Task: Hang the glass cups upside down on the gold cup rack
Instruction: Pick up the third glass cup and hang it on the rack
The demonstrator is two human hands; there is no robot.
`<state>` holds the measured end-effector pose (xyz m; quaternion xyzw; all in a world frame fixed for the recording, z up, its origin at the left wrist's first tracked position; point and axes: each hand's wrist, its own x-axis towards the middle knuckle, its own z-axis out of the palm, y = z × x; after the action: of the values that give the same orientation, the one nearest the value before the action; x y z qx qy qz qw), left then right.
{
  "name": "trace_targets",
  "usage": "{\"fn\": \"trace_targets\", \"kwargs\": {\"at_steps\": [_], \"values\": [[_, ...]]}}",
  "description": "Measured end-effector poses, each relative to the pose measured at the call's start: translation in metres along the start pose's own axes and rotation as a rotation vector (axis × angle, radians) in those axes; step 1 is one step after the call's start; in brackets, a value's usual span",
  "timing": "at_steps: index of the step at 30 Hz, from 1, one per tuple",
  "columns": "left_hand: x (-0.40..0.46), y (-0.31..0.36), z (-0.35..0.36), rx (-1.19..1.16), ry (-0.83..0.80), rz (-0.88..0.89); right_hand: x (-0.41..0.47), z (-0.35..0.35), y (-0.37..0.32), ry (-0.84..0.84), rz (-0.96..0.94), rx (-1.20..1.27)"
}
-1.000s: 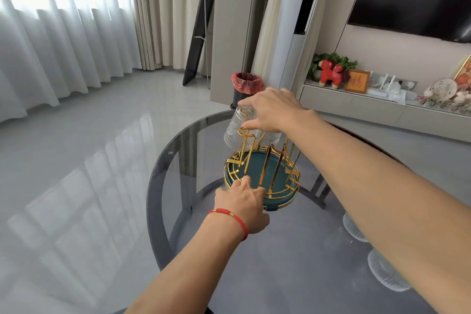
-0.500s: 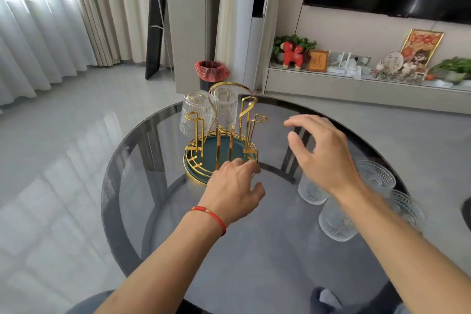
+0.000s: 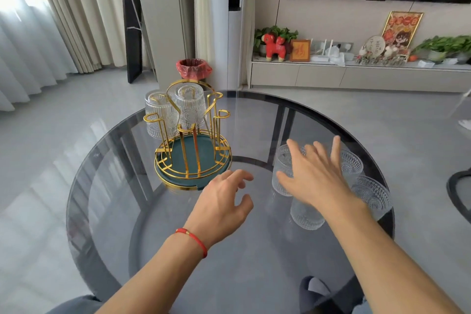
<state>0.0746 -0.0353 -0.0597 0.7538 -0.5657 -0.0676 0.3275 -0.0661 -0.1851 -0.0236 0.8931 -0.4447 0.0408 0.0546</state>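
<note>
The gold cup rack with a teal base stands on the round glass table, left of centre. Two ribbed glass cups hang upside down on its far side, one at the left and one in the middle. Several more glass cups stand on the table at the right: one beside my right thumb, one under my wrist, one and one beyond. My right hand hovers open over them. My left hand, with a red wrist cord, is open just in front of the rack.
A bin with a red bag stands on the floor behind the table. A low cabinet with ornaments and plants runs along the far wall under a TV. A dark chair edge shows at right.
My right hand let go of the cup it hung on the rack and moved right and down over the standing cups. My left hand came off the rack's base.
</note>
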Motion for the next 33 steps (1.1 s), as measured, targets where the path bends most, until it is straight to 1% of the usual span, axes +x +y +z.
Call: {"fn": "trace_targets", "kwargs": {"at_steps": [2, 5, 9, 12, 15, 18, 20, 21, 23, 24, 26, 28, 29, 31, 33], "values": [[-0.002, -0.001, 0.0, -0.011, 0.004, -0.008, 0.002, 0.0, -0.001, 0.053, -0.011, -0.015], [-0.003, -0.003, -0.002, -0.028, 0.009, -0.025, 0.003, -0.002, -0.004, 0.082, -0.034, 0.007], [-0.002, -0.003, 0.0, -0.061, 0.01, -0.055, -0.007, -0.006, -0.017, 0.155, -0.144, 0.097], [-0.002, -0.002, 0.0, -0.128, 0.037, -0.052, -0.021, -0.007, -0.033, 0.238, -0.245, 0.217], [-0.002, -0.001, -0.003, -0.213, 0.052, 0.0, -0.034, -0.008, -0.049, 0.267, -0.286, 0.424], [-0.002, -0.001, -0.009, -0.201, 0.166, 0.063, -0.041, -0.01, -0.055, 0.187, -0.274, 0.722], [-0.002, 0.0, -0.016, -0.221, 0.256, 0.007, -0.042, -0.01, -0.054, 0.096, -0.271, 0.938], [-0.002, 0.001, -0.02, -0.284, 0.29, -0.053, -0.043, -0.01, -0.053, 0.049, -0.264, 1.044], [-0.001, 0.0, -0.029, -0.512, 0.346, -0.216, -0.043, -0.009, -0.053, -0.039, -0.204, 1.198], [0.0, 0.0, -0.034, -0.644, 0.37, -0.302, -0.043, -0.007, -0.054, -0.082, -0.151, 1.234], [0.001, -0.002, -0.04, -0.902, 0.37, -0.444, -0.043, -0.006, -0.059, -0.208, -0.032, 1.313], [0.001, -0.001, -0.04, -1.114, 0.33, -0.509, -0.041, -0.004, -0.065, -0.344, 0.057, 1.543], [0.0, 0.0, -0.04, -1.172, 0.315, -0.51, -0.04, -0.005, -0.067, -0.377, 0.081, 1.667], [-0.001, 0.001, -0.038, -1.165, 0.297, -0.488, -0.039, -0.008, -0.07, -0.359, 0.083, 1.794], [0.0, 0.0, -0.04, -1.045, 0.262, -0.444, -0.038, -0.008, -0.07, -0.29, 0.097, 1.857]]}}
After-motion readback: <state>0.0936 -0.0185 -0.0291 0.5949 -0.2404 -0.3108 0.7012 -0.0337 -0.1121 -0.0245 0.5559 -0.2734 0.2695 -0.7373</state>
